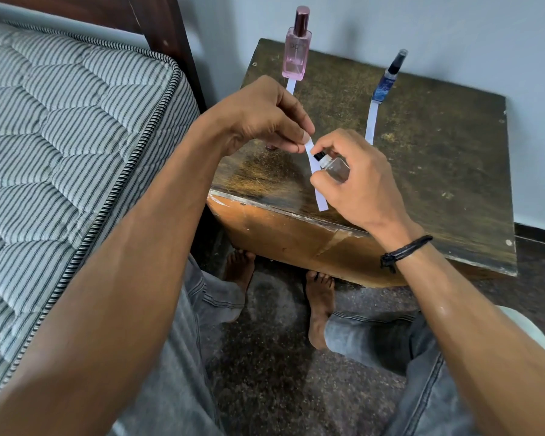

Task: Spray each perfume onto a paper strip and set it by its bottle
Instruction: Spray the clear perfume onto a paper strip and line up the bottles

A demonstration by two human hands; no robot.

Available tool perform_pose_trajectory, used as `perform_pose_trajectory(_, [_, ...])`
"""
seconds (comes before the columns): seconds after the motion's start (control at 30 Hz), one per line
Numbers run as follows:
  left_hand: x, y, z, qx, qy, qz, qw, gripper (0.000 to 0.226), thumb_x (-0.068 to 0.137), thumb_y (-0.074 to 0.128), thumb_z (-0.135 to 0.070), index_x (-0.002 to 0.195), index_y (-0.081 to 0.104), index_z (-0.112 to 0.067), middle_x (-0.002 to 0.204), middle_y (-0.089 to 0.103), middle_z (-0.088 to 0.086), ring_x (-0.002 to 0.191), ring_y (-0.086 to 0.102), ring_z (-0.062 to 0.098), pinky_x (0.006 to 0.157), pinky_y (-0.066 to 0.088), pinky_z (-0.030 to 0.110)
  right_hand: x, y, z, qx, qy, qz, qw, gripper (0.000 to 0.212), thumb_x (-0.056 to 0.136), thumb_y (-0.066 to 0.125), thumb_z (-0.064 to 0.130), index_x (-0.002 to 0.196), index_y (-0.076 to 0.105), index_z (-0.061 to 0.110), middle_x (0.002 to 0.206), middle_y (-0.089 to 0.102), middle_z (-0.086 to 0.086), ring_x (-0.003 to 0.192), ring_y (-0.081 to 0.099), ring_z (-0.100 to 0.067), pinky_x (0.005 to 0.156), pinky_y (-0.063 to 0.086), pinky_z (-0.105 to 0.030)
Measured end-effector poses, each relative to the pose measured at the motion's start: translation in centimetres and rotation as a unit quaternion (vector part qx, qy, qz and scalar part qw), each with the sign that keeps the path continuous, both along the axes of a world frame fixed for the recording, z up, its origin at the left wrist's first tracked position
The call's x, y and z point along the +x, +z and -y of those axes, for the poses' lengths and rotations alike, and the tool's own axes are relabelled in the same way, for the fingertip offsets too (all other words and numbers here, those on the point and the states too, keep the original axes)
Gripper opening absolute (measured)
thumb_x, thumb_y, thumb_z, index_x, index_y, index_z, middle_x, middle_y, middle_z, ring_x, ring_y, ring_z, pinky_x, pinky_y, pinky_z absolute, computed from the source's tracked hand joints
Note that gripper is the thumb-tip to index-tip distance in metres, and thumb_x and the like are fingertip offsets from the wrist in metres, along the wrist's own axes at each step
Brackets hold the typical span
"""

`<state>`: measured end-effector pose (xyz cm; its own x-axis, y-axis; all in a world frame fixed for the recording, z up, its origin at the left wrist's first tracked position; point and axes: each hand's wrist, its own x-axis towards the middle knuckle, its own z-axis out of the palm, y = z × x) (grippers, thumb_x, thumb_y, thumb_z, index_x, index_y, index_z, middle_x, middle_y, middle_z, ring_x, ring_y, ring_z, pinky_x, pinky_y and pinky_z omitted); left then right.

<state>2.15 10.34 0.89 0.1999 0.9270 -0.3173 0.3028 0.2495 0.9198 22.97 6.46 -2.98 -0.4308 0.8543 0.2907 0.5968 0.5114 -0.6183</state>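
My left hand (265,118) pinches the top end of a white paper strip (319,196) that hangs down over the wooden table (438,158). My right hand (356,180) grips a small clear perfume bottle (335,167), its black nozzle right against the strip. At the back of the table a pink perfume bottle (297,45) stands with a white strip (291,85) at its base. To its right a slim blue bottle (387,80) stands with another white strip (370,122) lying in front of it.
A striped mattress (60,136) and a dark bed frame (167,36) border the table on the left. A pale wall (453,33) rises behind. My knees in grey jeans and bare feet (320,306) are below the table's front edge, on a speckled floor.
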Motion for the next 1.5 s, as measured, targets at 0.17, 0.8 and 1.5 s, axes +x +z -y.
perform_pose_trajectory(0.17, [-0.25, -0.1, -0.07, 0.007, 0.0, -0.005, 1.0, 0.019, 0.081, 0.079, 0.005, 0.1, 0.075, 0.006, 0.086, 0.076, 0.016, 0.078, 0.077, 0.02, 0.073, 0.064, 0.027, 0.07, 0.3, -0.18, -0.01, -0.027, -0.058, 0.998, 0.029, 0.083, 0.06, 0.019, 0.111, 0.066, 0.016, 0.105, 0.063, 0.007, 0.093, 0.058, -0.008, 0.082, 0.05, -0.026])
perform_pose_trajectory(0.8, [-0.33, -0.23, -0.12, 0.032, 0.017, 0.013, 0.999, 0.019, 0.081, 0.078, 0.006, 0.1, 0.073, 0.008, 0.081, 0.075, 0.011, 0.079, 0.077, 0.023, 0.068, 0.06, 0.022, 0.32, 0.11, -0.13, -0.057, -0.004, -0.004, 0.998, 0.03, 0.084, 0.068, 0.018, 0.112, 0.059, 0.02, 0.103, 0.059, 0.012, 0.089, 0.056, 0.001, 0.077, 0.045, -0.027])
perform_pose_trajectory(1.5, [-0.61, -0.31, -0.17, 0.031, 0.014, -0.049, 0.998, 0.019, 0.083, 0.077, 0.007, 0.102, 0.072, 0.008, 0.099, 0.074, 0.027, 0.085, 0.078, 0.027, 0.082, 0.064, 0.037, 0.32, 0.33, -0.02, -0.035, -0.006, 0.002, 0.999, 0.036, 0.083, 0.065, 0.018, 0.119, 0.062, 0.022, 0.103, 0.06, 0.012, 0.095, 0.059, -0.004, 0.082, 0.048, -0.027])
